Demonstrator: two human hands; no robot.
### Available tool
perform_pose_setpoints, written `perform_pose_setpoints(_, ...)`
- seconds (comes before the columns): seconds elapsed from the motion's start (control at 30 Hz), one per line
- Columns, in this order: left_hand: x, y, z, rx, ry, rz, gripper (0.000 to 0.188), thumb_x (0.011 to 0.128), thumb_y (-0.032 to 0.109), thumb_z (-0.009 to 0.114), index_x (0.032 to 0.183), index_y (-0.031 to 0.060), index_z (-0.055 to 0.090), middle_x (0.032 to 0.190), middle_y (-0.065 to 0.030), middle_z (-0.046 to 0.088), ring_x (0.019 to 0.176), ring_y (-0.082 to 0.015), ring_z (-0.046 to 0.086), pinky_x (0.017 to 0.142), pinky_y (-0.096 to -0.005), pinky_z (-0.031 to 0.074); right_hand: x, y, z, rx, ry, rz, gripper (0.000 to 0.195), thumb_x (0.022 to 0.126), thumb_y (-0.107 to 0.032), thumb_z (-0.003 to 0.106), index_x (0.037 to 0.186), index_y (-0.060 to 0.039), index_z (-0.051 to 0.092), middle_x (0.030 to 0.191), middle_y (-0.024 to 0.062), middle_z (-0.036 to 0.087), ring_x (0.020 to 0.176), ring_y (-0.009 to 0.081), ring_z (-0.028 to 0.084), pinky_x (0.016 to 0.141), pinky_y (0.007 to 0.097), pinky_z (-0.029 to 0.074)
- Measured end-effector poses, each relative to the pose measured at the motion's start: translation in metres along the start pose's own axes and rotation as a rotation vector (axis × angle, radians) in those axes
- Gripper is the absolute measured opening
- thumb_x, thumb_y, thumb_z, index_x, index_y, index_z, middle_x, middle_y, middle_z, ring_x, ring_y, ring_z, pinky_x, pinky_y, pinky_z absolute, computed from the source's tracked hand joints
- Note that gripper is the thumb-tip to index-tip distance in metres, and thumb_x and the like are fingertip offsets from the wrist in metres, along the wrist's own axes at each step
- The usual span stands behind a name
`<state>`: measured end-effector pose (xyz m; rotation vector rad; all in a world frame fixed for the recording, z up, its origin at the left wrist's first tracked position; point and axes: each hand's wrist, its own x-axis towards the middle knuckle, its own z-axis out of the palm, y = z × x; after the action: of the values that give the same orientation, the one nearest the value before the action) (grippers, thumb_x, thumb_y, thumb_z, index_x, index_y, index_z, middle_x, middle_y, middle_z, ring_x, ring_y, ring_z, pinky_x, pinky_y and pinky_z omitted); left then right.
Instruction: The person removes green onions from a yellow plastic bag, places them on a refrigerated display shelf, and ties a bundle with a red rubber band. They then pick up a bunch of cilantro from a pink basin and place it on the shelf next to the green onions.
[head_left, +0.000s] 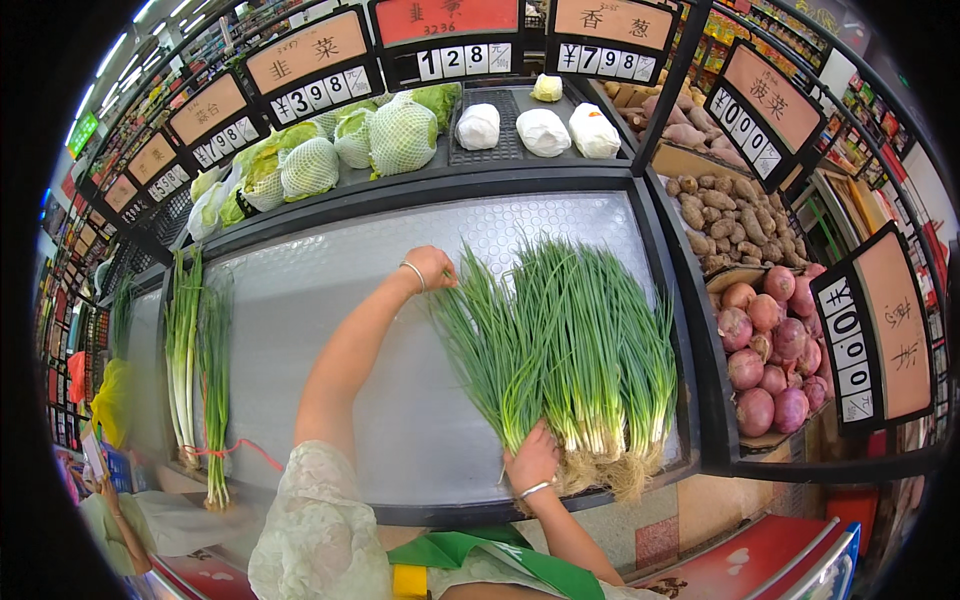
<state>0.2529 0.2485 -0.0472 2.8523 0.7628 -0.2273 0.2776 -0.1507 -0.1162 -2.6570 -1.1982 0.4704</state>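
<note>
A thick bunch of scallions (495, 352) lies with its leaves fanned towards the far side of the sloping metal display bed (315, 375). My right hand (534, 456) is closed around the pale root end of its left part. At the far left edge of the leaves, my left hand (431, 268) pinches some green tips. More scallions (592, 337) lie tight against that bunch on its right, their hairy roots at the bed's near edge. Both my wrists carry a bangle.
Green onions with red string (216, 420) lie at the left. Netted cabbages (405, 135) and white-wrapped heads (544, 132) line the back shelf. Beyond the right frame are taro (739, 217) and red onions (787, 337). Price signs (870, 330) stick up around. A person's arm (124, 525) shows lower left.
</note>
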Motion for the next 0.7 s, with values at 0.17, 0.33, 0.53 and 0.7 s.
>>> perform_pose_setpoints(0.17,-0.005,0.011,0.021,0.164,0.078,-0.158,0.024,0.078,0.028,0.058,0.089,0.008,0.063,0.083,-0.0155,0.066,0.082,-0.0311,0.063,0.072,-0.0415,0.05,-0.001,0.0,-0.001,0.013,-0.006,-0.001,0.092,0.067,-0.034,0.072,0.132,0.0097,0.024,0.11,0.0214,0.049,0.101,0.0339,0.05,0.086,0.0414,0.041)
perform_pose_setpoints(0.33,0.007,-0.006,0.058,-0.268,0.392,-0.534,0.026,0.081,0.025,0.053,0.091,0.001,0.056,0.085,-0.021,0.064,0.084,-0.0358,0.062,0.072,-0.0437,0.049,-0.002,0.0,0.002,0.033,0.019,-0.027,0.091,0.067,-0.034,0.072,0.132,0.0093,0.024,0.111,0.0219,0.049,0.101,0.0342,0.05,0.085,0.0417,0.041)
perform_pose_setpoints(0.53,0.011,0.0,0.061,-0.435,0.511,-0.295,0.025,0.081,0.025,0.06,0.095,0.0052,0.054,0.085,-0.0174,0.064,0.081,-0.0359,0.061,0.071,-0.0434,0.049,0.0,0.001,0.003,0.013,-0.004,0.015,0.092,0.067,-0.035,0.072,0.132,0.0087,0.024,0.112,0.0219,0.049,0.102,0.035,0.05,0.085,0.0426,0.042)
perform_pose_setpoints(0.7,0.011,0.021,0.056,-0.21,0.356,-0.074,0.023,0.078,0.021,0.064,0.1,0.0178,0.058,0.076,-0.0105,0.065,0.071,-0.032,0.062,0.064,-0.0414,0.049,-0.001,0.001,0.001,0.021,-0.003,0.003,0.092,0.067,-0.035,0.072,0.132,0.0086,0.024,0.112,0.0219,0.049,0.102,0.0346,0.05,0.086,0.0423,0.041)
